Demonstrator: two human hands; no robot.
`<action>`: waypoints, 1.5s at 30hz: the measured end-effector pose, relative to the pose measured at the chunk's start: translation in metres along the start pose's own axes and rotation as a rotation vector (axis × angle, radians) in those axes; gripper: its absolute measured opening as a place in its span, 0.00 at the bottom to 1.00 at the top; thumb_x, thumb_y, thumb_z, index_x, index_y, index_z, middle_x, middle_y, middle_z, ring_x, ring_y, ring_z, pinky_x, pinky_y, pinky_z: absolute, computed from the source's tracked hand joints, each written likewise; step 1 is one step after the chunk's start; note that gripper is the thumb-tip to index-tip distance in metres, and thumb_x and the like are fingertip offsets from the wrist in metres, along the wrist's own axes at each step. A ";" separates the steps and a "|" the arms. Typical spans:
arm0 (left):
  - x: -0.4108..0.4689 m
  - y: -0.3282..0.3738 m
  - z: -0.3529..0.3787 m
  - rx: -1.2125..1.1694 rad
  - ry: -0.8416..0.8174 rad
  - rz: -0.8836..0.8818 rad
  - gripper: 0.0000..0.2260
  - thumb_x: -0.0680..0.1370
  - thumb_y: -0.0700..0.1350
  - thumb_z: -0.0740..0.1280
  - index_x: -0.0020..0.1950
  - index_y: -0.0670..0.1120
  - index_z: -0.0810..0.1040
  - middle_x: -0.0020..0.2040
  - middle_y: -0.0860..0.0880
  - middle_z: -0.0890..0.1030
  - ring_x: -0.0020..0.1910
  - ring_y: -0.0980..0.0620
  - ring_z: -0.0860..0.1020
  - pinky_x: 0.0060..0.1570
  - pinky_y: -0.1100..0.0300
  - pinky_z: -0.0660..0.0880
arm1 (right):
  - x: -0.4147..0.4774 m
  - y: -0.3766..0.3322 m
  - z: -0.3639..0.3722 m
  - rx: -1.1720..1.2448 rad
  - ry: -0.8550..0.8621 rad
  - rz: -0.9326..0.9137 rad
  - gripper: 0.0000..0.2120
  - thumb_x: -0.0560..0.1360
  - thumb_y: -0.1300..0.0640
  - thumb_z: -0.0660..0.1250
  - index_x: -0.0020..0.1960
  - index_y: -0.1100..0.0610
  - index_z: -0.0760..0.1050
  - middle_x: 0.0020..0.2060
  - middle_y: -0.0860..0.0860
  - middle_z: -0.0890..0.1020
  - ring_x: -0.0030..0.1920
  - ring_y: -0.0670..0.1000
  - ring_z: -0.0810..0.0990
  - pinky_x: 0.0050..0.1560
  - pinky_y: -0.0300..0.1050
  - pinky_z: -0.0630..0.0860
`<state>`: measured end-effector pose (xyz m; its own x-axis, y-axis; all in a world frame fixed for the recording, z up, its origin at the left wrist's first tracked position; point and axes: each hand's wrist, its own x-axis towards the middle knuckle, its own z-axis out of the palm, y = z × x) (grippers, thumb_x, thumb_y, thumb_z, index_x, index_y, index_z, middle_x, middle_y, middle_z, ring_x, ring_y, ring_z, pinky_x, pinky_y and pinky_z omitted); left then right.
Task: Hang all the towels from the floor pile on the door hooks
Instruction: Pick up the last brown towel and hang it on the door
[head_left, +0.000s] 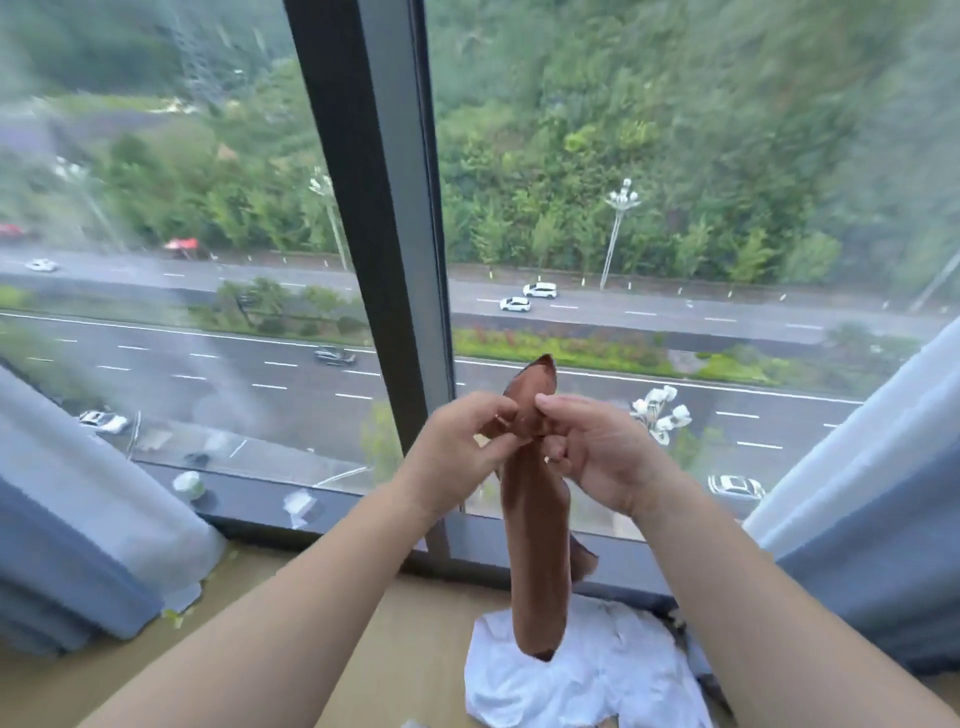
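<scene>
Nearest, low on the right, the white towel pile lies crumpled on the wooden floor. A thin brown cloth hangs above it, hiding part of it. The left hand and right hand pinch the cloth's top between them. Blue curtains flank both sides. Beyond, small white scraps sit on the dark sill. The window post rises behind the hands, with a road far below.
</scene>
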<state>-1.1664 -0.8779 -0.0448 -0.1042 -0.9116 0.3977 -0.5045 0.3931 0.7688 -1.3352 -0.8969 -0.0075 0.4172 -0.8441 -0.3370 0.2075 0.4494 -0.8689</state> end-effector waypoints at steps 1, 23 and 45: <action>-0.004 0.011 -0.018 0.023 0.046 0.014 0.08 0.70 0.41 0.71 0.47 0.40 0.81 0.41 0.49 0.80 0.40 0.52 0.79 0.44 0.59 0.77 | -0.003 -0.008 0.016 -0.021 -0.036 -0.019 0.06 0.77 0.59 0.64 0.42 0.57 0.76 0.30 0.50 0.74 0.23 0.45 0.66 0.25 0.35 0.59; -0.201 0.098 -0.419 0.106 0.851 -0.247 0.05 0.75 0.52 0.64 0.41 0.54 0.72 0.35 0.49 0.78 0.36 0.50 0.75 0.41 0.50 0.73 | -0.037 0.096 0.413 -0.438 -0.723 -0.164 0.16 0.69 0.61 0.75 0.56 0.60 0.78 0.50 0.56 0.84 0.52 0.57 0.83 0.59 0.58 0.75; -0.343 0.132 -0.510 0.455 0.679 -0.797 0.30 0.70 0.49 0.75 0.68 0.57 0.67 0.66 0.57 0.70 0.62 0.59 0.72 0.63 0.58 0.71 | -0.063 0.104 0.598 -0.303 -1.150 -0.554 0.16 0.75 0.70 0.60 0.48 0.56 0.84 0.48 0.49 0.85 0.53 0.47 0.82 0.57 0.43 0.76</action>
<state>-0.7601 -0.4517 0.1756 0.7998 -0.5748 0.1729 -0.4978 -0.4741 0.7263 -0.8113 -0.6218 0.1403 0.8837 -0.0960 0.4580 0.4513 -0.0845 -0.8884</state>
